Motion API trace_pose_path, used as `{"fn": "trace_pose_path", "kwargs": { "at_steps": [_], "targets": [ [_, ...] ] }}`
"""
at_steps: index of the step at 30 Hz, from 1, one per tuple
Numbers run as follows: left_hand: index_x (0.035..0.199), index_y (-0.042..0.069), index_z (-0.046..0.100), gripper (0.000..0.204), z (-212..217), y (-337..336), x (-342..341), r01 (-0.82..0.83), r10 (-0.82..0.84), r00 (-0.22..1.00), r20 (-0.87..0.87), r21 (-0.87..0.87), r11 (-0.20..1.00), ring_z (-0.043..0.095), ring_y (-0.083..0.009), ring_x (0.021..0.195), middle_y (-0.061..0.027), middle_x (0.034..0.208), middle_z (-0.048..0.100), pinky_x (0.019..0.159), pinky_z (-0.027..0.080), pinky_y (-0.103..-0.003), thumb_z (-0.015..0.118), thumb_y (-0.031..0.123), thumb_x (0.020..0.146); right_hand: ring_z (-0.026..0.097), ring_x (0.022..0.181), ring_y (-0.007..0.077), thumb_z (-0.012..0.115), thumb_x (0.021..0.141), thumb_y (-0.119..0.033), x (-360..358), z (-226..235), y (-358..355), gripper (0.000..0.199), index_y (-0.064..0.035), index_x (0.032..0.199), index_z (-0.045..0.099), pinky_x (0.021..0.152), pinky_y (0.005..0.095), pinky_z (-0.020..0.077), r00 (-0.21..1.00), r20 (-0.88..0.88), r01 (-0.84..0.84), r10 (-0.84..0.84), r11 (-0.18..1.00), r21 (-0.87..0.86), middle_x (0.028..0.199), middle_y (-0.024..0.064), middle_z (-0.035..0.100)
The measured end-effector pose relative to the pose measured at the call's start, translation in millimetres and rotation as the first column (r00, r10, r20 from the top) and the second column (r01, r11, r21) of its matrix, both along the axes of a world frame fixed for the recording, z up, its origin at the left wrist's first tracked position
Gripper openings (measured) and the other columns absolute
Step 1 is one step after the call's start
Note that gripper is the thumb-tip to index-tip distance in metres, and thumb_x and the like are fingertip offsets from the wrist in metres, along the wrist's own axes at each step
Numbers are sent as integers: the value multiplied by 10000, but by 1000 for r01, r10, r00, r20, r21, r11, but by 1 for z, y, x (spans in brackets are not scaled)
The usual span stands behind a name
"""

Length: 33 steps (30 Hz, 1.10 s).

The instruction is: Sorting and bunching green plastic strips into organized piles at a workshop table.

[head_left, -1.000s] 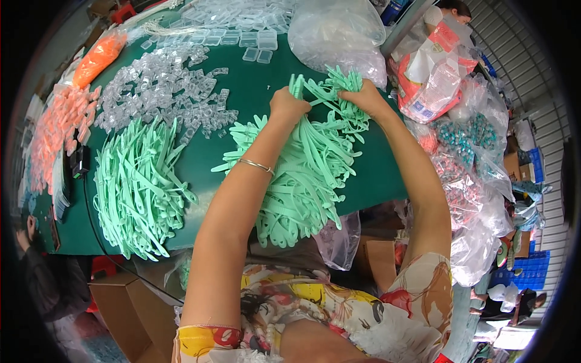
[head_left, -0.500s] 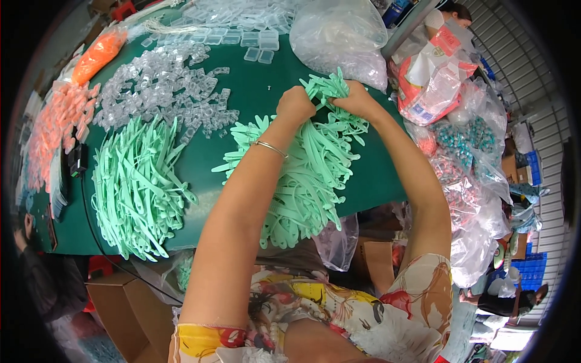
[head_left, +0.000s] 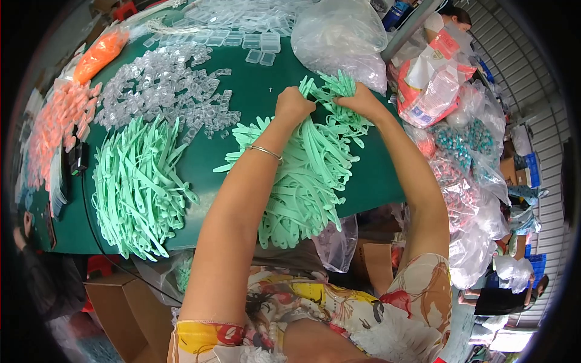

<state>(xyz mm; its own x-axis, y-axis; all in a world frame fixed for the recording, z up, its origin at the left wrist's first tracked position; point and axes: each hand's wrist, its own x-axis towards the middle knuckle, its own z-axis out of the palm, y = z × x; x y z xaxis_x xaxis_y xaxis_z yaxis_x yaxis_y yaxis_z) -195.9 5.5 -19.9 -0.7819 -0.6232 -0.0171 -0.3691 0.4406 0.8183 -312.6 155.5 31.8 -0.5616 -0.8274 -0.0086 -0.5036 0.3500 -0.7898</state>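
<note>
Both my hands are at the far end of a heap of long, thin mint-green plastic strips (head_left: 308, 193), some with a small hole in one end. My left hand (head_left: 295, 106) is closed round a bunch of strips (head_left: 307, 89) whose tips poke out above it. Just to the right, my right hand (head_left: 365, 103) grips another bunch (head_left: 341, 83), splayed toward the left hand. The fingertips of both hands are mostly hidden. A second pile of the same strips (head_left: 139, 187) lies to the left of my left forearm.
On the green table (head_left: 212, 151) lie clear plastic pieces (head_left: 163, 85), clear lidded cases (head_left: 260, 45) and peach-coloured pieces (head_left: 60, 115). A large clear bag (head_left: 339, 42) stands at the back. Filled bags (head_left: 466, 157) line the right. A black cable (head_left: 91, 218) crosses the left edge. Other people are at the sides.
My hands have drawn slightly apart, and the gap between the two bunches of strips has widened. The right bunch has fanned out more. At the far right, a person in the background has shifted.
</note>
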Motion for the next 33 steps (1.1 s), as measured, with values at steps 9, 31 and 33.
{"fn": "trace_pose_path", "kwargs": {
  "at_steps": [9,31,33],
  "targets": [
    [901,-15,616,268,-12,-3,-5,165,-34,939,-343,361,918,571,-138,686,-67,807,624,625,476,-293,671,44,645,567,779,115,666,696,-79,3,-5,-6,257,-3,940,641,744,275,454,996,50,-73,74,997,-18,833,32,638],
    [899,29,616,270,5,-11,-34,-112,150,978,-142,245,963,635,-314,860,-163,924,647,763,504,-374,669,80,638,599,715,132,699,715,-170,-3,6,-1,262,13,893,642,664,273,473,987,93,141,-133,987,-82,800,64,651],
    [934,46,630,237,12,-9,-38,-89,90,996,-15,57,994,598,-342,981,-167,994,638,819,488,-409,609,71,699,598,717,131,700,713,-168,1,7,1,265,13,898,642,666,270,472,985,98,156,-145,981,-114,803,64,650]
  ]
}}
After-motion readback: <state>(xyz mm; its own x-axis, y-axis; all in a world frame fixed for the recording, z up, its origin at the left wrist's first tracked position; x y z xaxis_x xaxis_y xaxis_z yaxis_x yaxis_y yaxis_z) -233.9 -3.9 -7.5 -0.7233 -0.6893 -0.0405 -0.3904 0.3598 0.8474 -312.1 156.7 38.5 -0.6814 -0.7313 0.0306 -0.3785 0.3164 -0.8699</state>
